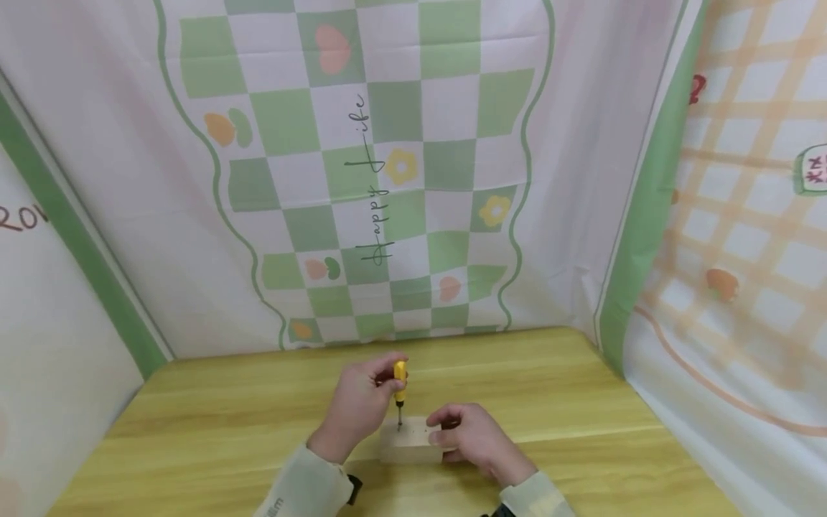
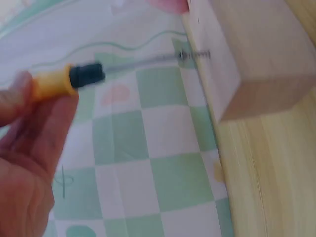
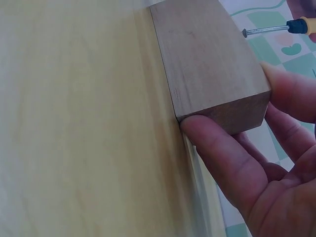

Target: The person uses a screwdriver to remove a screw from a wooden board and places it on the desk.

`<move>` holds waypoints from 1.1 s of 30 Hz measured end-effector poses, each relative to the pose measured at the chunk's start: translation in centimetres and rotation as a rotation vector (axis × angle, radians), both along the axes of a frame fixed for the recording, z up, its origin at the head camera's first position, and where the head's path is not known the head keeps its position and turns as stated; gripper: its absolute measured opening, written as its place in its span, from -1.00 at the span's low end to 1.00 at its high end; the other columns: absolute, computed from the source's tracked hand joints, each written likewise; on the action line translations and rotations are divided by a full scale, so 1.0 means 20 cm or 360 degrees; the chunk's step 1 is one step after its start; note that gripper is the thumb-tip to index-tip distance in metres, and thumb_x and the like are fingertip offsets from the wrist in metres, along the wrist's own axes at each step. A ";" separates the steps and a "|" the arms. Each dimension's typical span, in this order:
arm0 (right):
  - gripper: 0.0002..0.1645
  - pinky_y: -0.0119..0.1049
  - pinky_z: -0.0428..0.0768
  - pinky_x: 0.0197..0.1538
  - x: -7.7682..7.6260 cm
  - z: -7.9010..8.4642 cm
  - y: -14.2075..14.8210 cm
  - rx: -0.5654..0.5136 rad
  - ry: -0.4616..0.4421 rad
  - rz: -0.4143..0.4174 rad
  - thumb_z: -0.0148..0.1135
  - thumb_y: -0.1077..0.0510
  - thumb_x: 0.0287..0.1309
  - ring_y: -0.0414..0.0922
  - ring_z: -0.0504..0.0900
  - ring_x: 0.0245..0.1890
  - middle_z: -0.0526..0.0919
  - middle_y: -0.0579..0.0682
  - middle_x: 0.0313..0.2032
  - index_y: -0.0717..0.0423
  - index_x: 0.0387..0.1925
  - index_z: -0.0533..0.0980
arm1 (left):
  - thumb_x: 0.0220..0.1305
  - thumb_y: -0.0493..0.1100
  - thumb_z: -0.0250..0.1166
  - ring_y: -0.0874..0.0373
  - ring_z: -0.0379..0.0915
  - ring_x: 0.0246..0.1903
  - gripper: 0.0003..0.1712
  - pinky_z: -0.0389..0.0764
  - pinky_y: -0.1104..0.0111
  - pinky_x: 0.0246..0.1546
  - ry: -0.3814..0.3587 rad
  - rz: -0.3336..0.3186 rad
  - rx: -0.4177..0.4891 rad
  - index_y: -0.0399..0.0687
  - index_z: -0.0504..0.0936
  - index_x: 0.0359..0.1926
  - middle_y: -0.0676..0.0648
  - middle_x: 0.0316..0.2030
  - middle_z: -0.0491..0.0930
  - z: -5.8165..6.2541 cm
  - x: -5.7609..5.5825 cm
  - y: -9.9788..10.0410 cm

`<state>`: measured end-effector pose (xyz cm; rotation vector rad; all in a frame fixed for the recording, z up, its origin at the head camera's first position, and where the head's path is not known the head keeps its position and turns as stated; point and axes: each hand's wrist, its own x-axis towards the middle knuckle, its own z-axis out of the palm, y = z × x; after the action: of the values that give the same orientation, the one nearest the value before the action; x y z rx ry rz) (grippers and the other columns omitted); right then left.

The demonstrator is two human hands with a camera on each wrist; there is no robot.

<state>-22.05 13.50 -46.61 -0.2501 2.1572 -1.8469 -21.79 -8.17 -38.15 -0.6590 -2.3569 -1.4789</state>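
In the head view my left hand (image 1: 355, 406) pinches the yellow handle of a screwdriver (image 1: 400, 373) between thumb and fingers. The screwdriver stands upright, its black collar and metal shaft pointing down. At its tip is a screw (image 2: 195, 54), which stands partly out of the top face of a pale wooden block (image 1: 410, 454). The block lies on the table. My right hand (image 1: 478, 438) grips the block's right end, with one digit against the end face (image 3: 232, 112) and others around the upper edge. Small dark spots mark the block's top, to the right of the screw.
The wood-grain table (image 1: 226, 424) extends on all sides of the block. Behind it hangs a green and white checked cloth (image 1: 352, 179). An orange-checked cloth (image 1: 743, 215) hangs at the right, and a white panel (image 1: 52, 301) with a green edge stands at the left.
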 end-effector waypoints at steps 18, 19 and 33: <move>-0.69 -0.01 0.72 -0.31 0.00 -0.01 0.00 0.0000 0.0047 0.0003 0.43 0.34 0.09 -0.03 0.59 -0.29 0.56 0.11 -0.22 0.32 -0.09 0.61 | 0.14 -0.45 0.42 0.17 0.55 -0.32 -0.50 0.65 0.34 -0.33 0.0289 0.0428 -0.0111 -0.10 0.67 0.12 -0.04 -0.24 0.66 -0.04 0.06 0.12; -0.69 -0.01 0.72 -0.31 0.00 -0.01 0.00 -0.0001 0.0043 0.0007 0.43 0.33 0.10 -0.03 0.59 -0.29 0.56 0.11 -0.22 0.31 -0.09 0.61 | 0.16 -0.45 0.41 0.17 0.56 -0.30 -0.47 0.65 0.35 -0.33 0.0252 0.0386 -0.0127 -0.06 0.66 0.17 -0.05 -0.21 0.65 -0.03 0.06 0.11; -0.67 -0.03 0.72 -0.26 0.01 0.02 0.01 0.0014 -0.0007 0.0036 0.43 0.30 0.11 0.00 0.60 -0.25 0.56 0.13 -0.16 0.29 -0.07 0.61 | 0.36 -0.47 0.18 0.16 0.61 -0.06 -0.41 0.64 0.34 -0.08 -0.0287 -0.0570 -0.0111 0.16 0.58 0.28 0.12 -0.07 0.67 0.03 -0.06 -0.07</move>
<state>-21.85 13.68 -46.14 -0.2668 2.1503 -1.8238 -22.91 -9.52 -37.64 -1.0520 -2.5345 -1.6658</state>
